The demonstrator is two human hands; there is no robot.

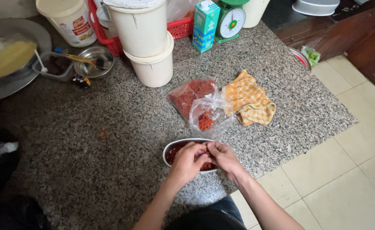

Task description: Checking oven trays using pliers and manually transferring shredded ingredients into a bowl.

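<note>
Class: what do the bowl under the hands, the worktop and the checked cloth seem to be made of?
Bowl: probably steel, going by its shiny grey rim. Worktop: looks like polished granite, speckled grey and pink. Cloth: soft woven fabric, likely cotton, orange checks, crumpled folds.

Speckled grey counter (123,127); orange-white checked cloth (249,100); red bits in clear bags (198,102) & silver bowl (172,147); green scale (231,19).

Speckled polished stone counter (123,127), shiny metal bowl (170,147), clear, probably plastic bag (204,110).
</note>
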